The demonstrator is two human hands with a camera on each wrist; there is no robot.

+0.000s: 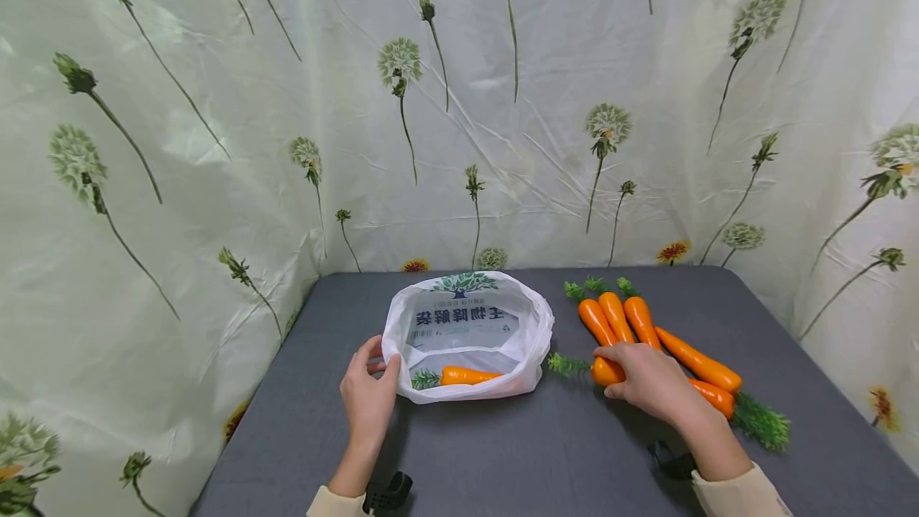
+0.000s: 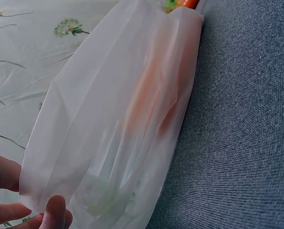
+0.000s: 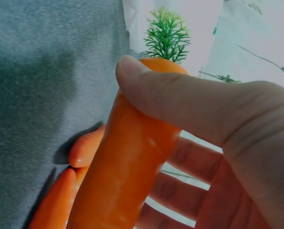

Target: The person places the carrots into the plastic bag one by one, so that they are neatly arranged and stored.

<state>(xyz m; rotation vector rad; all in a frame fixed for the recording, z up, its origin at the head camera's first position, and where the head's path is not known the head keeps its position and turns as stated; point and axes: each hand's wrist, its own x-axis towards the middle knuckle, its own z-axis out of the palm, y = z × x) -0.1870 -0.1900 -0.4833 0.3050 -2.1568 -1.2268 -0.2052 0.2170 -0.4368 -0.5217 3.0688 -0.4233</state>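
Our right hand [image 1: 646, 380] wraps its grip around a carrot [image 1: 605, 371] at the edge of the carrot pile [image 1: 649, 333] on the grey worktop [image 1: 502, 453]. Our left hand [image 1: 368, 396] pinches the rim of the white bag [image 1: 470, 333], where another carrot [image 1: 467, 376] lies inside.

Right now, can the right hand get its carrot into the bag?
Probably yes. The right hand grips a carrot just beside the bag, bare table between them. The left hand holds the rim open; one carrot lies inside, with room left.
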